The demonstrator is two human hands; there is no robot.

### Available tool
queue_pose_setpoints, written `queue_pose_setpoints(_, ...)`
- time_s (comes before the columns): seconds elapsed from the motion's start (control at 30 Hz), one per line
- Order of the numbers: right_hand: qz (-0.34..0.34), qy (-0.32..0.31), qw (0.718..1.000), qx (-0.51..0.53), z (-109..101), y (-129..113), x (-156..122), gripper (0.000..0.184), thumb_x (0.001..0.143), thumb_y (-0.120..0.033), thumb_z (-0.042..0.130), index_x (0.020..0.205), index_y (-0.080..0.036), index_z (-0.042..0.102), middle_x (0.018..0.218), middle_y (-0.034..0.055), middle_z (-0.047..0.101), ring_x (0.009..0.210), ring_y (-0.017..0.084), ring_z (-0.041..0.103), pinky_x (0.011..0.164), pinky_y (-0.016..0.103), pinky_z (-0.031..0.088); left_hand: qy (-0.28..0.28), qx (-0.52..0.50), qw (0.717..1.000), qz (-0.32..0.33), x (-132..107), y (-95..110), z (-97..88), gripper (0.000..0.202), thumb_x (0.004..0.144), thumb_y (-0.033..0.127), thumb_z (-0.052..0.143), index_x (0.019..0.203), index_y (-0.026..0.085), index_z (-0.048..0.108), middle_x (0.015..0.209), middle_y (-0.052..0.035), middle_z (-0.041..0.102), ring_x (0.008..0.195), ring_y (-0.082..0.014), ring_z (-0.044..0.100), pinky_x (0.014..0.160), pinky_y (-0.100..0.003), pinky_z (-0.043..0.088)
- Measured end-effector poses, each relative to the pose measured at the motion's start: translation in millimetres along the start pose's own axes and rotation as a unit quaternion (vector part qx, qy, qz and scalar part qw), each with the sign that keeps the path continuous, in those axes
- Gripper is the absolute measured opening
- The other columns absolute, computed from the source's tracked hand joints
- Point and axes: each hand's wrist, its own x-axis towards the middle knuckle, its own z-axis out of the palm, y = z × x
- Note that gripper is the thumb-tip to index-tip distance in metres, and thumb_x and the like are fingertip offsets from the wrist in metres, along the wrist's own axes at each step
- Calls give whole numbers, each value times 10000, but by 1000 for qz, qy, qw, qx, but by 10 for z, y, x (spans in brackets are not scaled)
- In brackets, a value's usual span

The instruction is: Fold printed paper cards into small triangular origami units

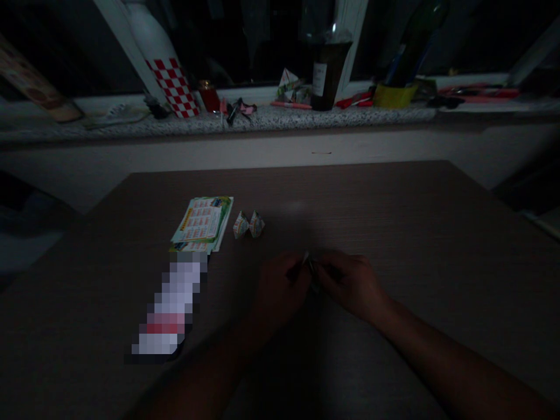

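Note:
My left hand (280, 287) and my right hand (353, 286) meet over the middle of the table. Between their pinched fingertips is a small piece of folded paper (306, 256); only a pale tip of it shows, and the fingers and dim light hide the rest. Beyond my left hand stand two small folded paper shapes (249, 225), printed and pointed, side by side. Left of these lies a stack of printed paper sheets (202, 221) with calendar-like grids. A phone-like slab with a bright, blurred-out screen (170, 306) lies in front of the stack.
The dark wooden table (415, 221) ends at a wall below a granite windowsill (271, 121). On the sill stand a white bottle with red checks (172, 76), a dark labelled container (326, 76), a green bottle (413, 46) in a yellow holder, and assorted small items.

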Motion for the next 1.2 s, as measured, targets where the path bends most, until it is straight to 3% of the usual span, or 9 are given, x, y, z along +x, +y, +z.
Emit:
queue_pose_setpoints(0.2, 34, 6, 999, -13, 14, -1, 32, 214, 842, -240, 538, 648, -164, 588, 526, -22, 535, 466, 90, 477, 461, 210, 328, 13, -81, 993, -87, 2, -15, 17, 132, 780, 230, 581, 761, 175, 699, 697, -11, 665, 649, -159, 588, 600, -247, 393)
queue_pose_setpoints(0.3, 66, 3, 997, 29, 26, 29, 33, 238, 839, -263, 546, 623, -164, 557, 519, -30, 506, 467, 85, 460, 455, 204, 320, 4, -180, 974, -139, 8, -43, 40, 105, 737, 236, 618, 747, 157, 686, 673, -7, 646, 628, -146, 565, 586, -242, 398)
queue_pose_setpoints(0.43, 107, -18, 986, 128, 45, 59, 17, 242, 856, -296, 545, 650, -170, 546, 551, -24, 520, 495, 91, 481, 451, 193, 359, -52, -400, 890, -212, 42, -93, 71, 155, 660, 275, 691, 712, 136, 646, 608, 11, 585, 526, -103, 499, 522, -230, 379)
queue_pose_setpoints(0.5, 104, 17, 982, 159, 44, 52, 4, 163, 843, -293, 583, 731, -179, 549, 604, -19, 555, 532, 99, 518, 471, 193, 403, -68, -467, 849, -238, 59, -101, 72, 179, 629, 269, 711, 714, 128, 642, 603, 14, 569, 496, -90, 475, 497, -229, 375)
queue_pose_setpoints(0.57, 70, 69, 983, 156, 29, 33, -8, 100, 824, -267, 623, 839, -189, 563, 680, -4, 607, 583, 112, 567, 516, 206, 459, -65, -492, 832, -248, 72, -94, 58, 179, 619, 260, 718, 708, 124, 643, 609, 10, 567, 500, -88, 475, 491, -226, 380)
queue_pose_setpoints(0.63, 6, 85, 988, 125, 2, 14, -17, 131, 824, -239, 636, 943, -198, 600, 765, 23, 665, 638, 129, 616, 573, 233, 507, -48, -492, 832, -250, 82, -82, 36, 174, 622, 265, 719, 681, 123, 638, 603, 8, 566, 507, -89, 481, 493, -222, 384)
queue_pose_setpoints(0.77, -106, 56, 990, 71, -33, 11, -21, 223, 863, -199, 607, 1076, -225, 665, 964, 67, 727, 830, 177, 691, 733, 298, 565, -29, -489, 833, -256, 90, -84, 12, 176, 606, 260, 734, 644, 128, 624, 589, 11, 570, 506, -89, 495, 500, -220, 399)
queue_pose_setpoints(1.03, -103, 50, 990, 76, -7, 43, -22, 252, 887, -171, 581, 1089, -260, 703, 1029, 67, 724, 886, 175, 700, 735, 281, 588, -46, -469, 845, -253, 89, -126, 19, 158, 624, 244, 736, 682, 122, 654, 605, 10, 592, 523, -94, 524, 513, -215, 415)
queue_pose_setpoints(1.2, -93, 31, 993, 59, 14, 5, 16, 255, 888, -176, 575, 1088, -261, 709, 1060, 66, 723, 902, 184, 705, 761, 284, 588, -29, -349, 910, -222, 89, -96, -10, 160, 701, 289, 637, 646, 141, 609, 544, 38, 526, 480, -88, 467, 473, -206, 358)
